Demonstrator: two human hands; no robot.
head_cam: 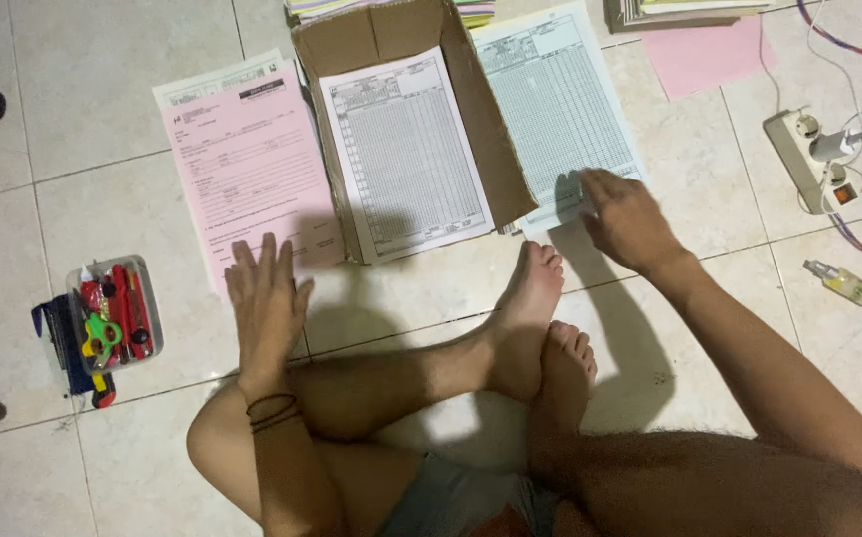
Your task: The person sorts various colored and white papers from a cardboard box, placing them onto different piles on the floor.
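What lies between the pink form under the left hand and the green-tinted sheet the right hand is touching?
In the head view, an opened cardboard box lies between the pink form and the green-tinted sheet, holding a white table sheet.

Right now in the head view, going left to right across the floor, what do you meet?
Clear box of tools → left hand on the pink form → white table sheet on cardboard → greenish table sheet → right hand → power strip → small bottle.

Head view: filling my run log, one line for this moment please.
left hand: flat on pink form | right hand: on green sheet
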